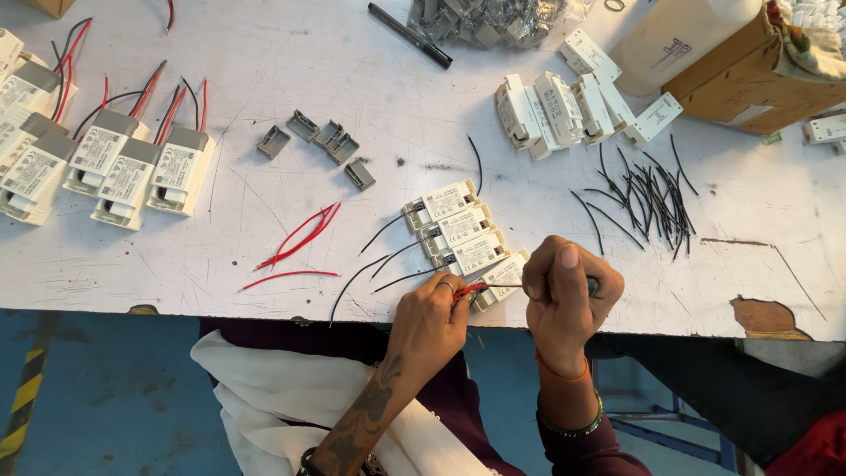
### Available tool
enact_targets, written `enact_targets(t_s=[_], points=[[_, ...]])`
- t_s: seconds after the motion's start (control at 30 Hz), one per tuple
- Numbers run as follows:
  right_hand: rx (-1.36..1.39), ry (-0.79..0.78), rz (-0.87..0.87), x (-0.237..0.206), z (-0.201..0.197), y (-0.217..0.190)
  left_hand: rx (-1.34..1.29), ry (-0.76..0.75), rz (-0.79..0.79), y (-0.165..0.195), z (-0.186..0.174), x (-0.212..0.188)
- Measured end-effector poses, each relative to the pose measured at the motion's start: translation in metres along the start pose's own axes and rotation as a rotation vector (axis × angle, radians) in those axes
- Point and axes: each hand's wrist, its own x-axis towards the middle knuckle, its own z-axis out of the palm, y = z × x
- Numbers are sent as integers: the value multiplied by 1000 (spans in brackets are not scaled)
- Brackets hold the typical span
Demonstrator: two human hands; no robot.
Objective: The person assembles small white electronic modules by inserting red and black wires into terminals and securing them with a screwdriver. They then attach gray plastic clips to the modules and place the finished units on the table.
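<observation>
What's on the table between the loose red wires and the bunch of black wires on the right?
In the head view, four white boxes with black leads lie between the red wires and the black wires.

A scratched white worktable (pixel 264 62) carries rows of small white rectangular plastic driver boxes (pixel 458 231). Loose thin red wires (pixel 300 234), short black wires (pixel 652 198) and small grey plastic end caps (pixel 326 137) lie scattered across it. A brown cardboard box (pixel 749 84) sits at its far right corner.
</observation>
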Motion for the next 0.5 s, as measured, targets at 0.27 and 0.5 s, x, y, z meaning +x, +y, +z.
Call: enact_targets(t_s=[0.27, 0.5], points=[[-67, -36, 1, 3, 3, 0, 6, 10, 6, 1, 2, 1], [-174, -43, 14, 4, 8, -3, -7, 29, 7, -1, 10, 0]])
